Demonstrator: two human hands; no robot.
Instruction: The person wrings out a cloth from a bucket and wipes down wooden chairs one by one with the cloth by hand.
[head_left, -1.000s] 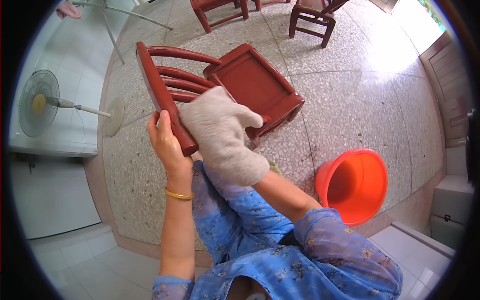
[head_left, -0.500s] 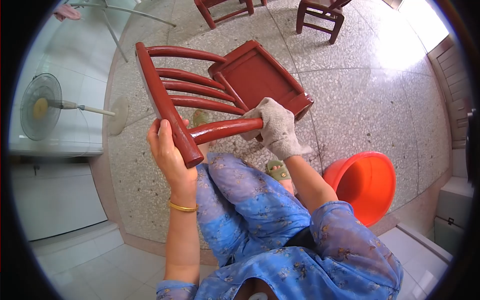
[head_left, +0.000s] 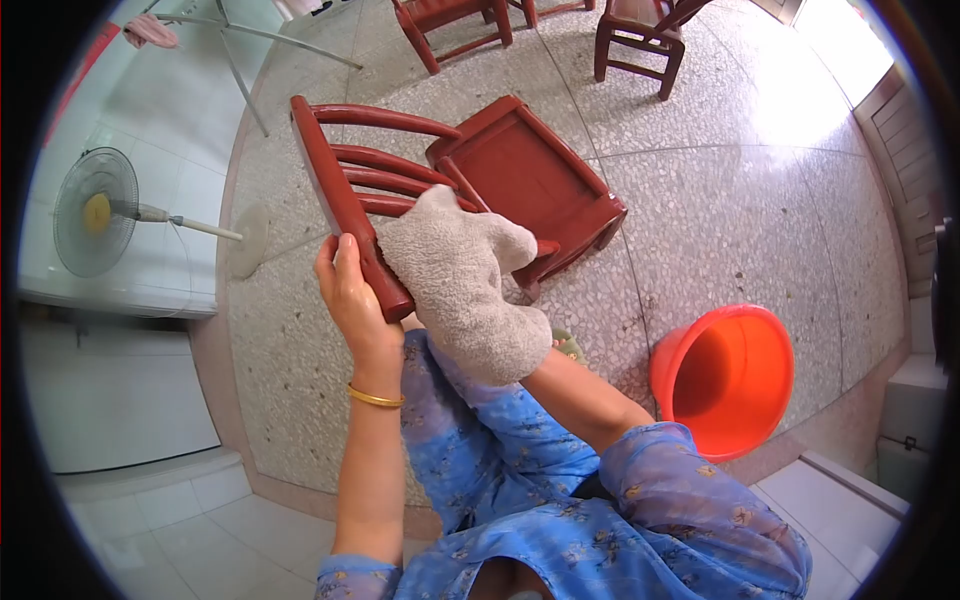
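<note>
My bare left hand (head_left: 353, 305), with a gold bangle on its wrist, grips the lower end of the top rail of a dark red wooden chair (head_left: 535, 170). The chair is tipped back toward me, its seat beyond the backrest. A thick grey terry cloth mitt (head_left: 455, 285) covers my right hand. It lies over the near part of the backrest, close beside the top rail, and hides the nearest side post and parts of the slats. Its thumb part sticks out to the right. The fingers inside are hidden, so their grip cannot be made out.
An orange-red bucket (head_left: 725, 380) lies tilted on the speckled floor (head_left: 740, 230) to my right. More red chairs (head_left: 640, 45) stand at the far side. A standing fan (head_left: 97, 210) is at the left, near a metal rack (head_left: 240, 80) with a pink cloth (head_left: 150, 32).
My mitted right hand has moved left and toward me, from the side post's middle to near the top rail. The left hand keeps its hold; the view has shifted slightly.
</note>
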